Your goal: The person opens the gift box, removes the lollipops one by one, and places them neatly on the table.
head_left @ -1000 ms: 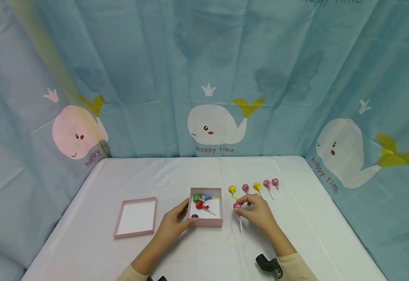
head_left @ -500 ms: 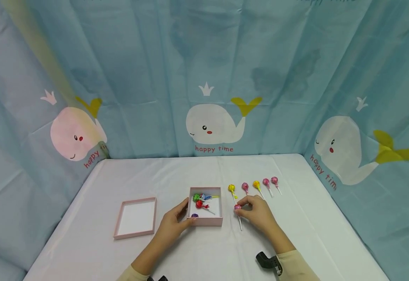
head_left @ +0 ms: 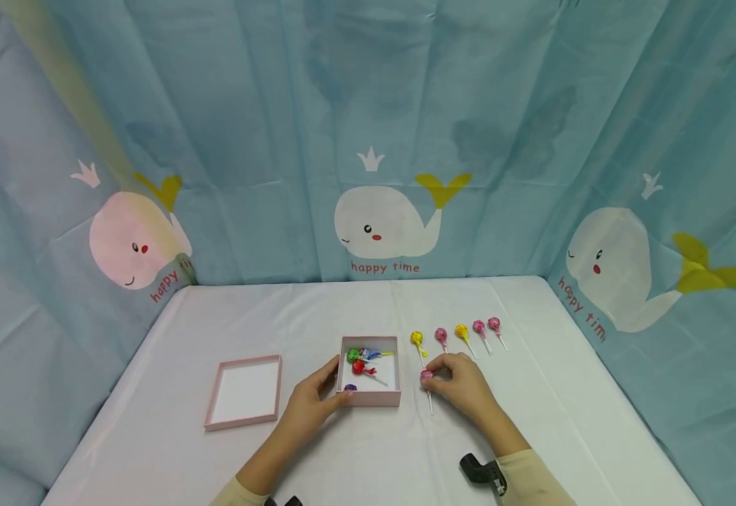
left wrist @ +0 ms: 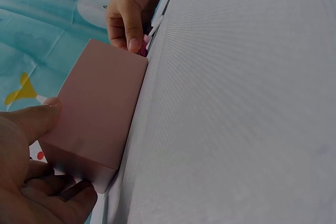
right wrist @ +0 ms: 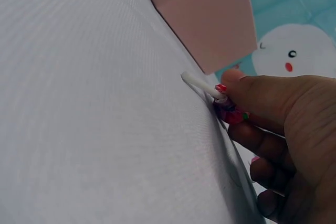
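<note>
Four lollipops (head_left: 358, 367) lie in the box (head_left: 374, 399), just as a second ago; only the stick of the pink lollipop (right wrist: 229, 113) in your right hand (head_left: 459, 383) has swung slightly. So the count inside is unaltered, and your work seems to be pausing at the pinch. You hold that lollipop by its head, outside the box and just right of it; I cannot tell whether its stick touches the tablecloth (head_left: 368, 457). Your left hand (head_left: 307, 402) grips the box's near left corner. The box's right wall stands in the way. A yellow lollipop (head_left: 417, 338), nearest of five in a row, could get knocked. The lid (head_left: 245, 391) lies well left.
</note>
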Available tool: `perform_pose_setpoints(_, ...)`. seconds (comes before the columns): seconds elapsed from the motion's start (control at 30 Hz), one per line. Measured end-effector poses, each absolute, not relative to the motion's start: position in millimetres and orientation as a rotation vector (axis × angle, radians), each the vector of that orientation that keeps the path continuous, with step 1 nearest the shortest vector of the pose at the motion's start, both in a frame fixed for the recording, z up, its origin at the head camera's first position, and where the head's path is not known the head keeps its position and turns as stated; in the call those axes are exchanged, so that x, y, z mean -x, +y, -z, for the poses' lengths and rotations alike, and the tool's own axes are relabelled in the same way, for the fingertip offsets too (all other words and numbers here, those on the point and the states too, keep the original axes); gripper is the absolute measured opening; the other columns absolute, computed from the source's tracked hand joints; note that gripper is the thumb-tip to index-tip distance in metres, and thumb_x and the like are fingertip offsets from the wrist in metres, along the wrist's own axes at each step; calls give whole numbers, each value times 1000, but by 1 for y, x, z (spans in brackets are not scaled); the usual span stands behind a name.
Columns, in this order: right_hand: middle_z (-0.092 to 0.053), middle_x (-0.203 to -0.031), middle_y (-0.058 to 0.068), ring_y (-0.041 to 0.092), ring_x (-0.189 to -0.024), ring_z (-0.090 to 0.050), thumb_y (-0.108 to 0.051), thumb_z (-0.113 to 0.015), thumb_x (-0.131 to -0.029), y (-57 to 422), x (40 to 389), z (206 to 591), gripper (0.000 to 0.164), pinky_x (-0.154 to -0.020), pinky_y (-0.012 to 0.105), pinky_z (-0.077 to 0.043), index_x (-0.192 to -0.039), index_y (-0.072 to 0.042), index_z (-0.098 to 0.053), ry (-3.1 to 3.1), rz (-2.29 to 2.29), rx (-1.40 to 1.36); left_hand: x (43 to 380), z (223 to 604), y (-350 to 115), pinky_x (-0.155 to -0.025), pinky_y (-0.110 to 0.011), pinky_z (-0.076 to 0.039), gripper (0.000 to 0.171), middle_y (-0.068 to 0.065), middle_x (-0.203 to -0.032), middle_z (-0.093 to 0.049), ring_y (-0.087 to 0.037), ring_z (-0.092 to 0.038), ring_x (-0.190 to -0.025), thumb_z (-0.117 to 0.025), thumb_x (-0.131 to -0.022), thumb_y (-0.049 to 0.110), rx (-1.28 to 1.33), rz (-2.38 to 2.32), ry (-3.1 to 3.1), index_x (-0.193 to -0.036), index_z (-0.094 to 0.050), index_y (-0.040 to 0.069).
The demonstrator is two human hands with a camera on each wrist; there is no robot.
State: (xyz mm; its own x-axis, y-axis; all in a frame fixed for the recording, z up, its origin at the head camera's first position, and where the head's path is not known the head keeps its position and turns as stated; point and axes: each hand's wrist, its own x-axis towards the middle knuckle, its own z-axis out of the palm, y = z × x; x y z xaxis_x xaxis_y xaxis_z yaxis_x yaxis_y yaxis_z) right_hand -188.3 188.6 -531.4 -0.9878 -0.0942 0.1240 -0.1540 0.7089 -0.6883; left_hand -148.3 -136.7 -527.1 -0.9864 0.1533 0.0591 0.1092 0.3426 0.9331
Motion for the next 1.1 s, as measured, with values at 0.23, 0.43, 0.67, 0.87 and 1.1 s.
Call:
perform_pose_setpoints(0.23, -68, -94, -15, 10, -92, -54, -30, -91, -77, 189, 187, 532, 24, -86, 36, -53, -95, -27, -75, -2824, -1148, -236, 147, 525, -136, -115, -38, -43, 83, -8, -160, -44, -29, -42, -147, -83, -87, 36, -237, -1746, 2547, -156, -44, 13)
perform_pose_setpoints(0.43, -69, -97, -15, 10, -93, -55, -30, -91, -78, 191, 188, 532, 25, -87, 36, -53, -97, -27, -76, -2810, -1139, -275, 148, 526, -136, -115, -37, -43, 84, -8, -160, -44, -29, -42, -147, -83, -86, 36, -233, -1730, 2559, -156, -44, 13)
perform_pose_setpoints(0.67, -70, -101, -14, 12, -98, -59, -28, -90, -79, 190, 190, 529, 25, -91, 39, -55, -100, -23, -76, -2764, -1176, -300, 149, 524, -136, -115, -37, -43, 83, -7, -159, -45, -29, -42, -147, -83, -86, 36, -230, -1722, 2573, -156, -44, 15)
perform_pose_setpoints(0.87, -71, -101, -12, 16, -96, -58, -30, -89, -81, 192, 190, 525, 27, -84, 35, -53, -103, -21, -77, -2735, -1181, -343, 148, 524, -136, -115, -38, -43, 83, -8, -159, -45, -29, -42, -147, -84, -86, 34, -234, -1728, 2566, -156, -44, 14)
perform_pose_setpoints(1.1, -72, -108, -13, 19, -96, -59, -25, -86, -86, 193, 195, 505, 29, -85, 36, -55, -112, -17, -76, -2661, -1258, -464, 148, 525, -136, -115, -39, -43, 83, -7, -159, -44, -30, -42, -147, -83, -86, 36, -227, -1722, 2572, -156, -45, 15)
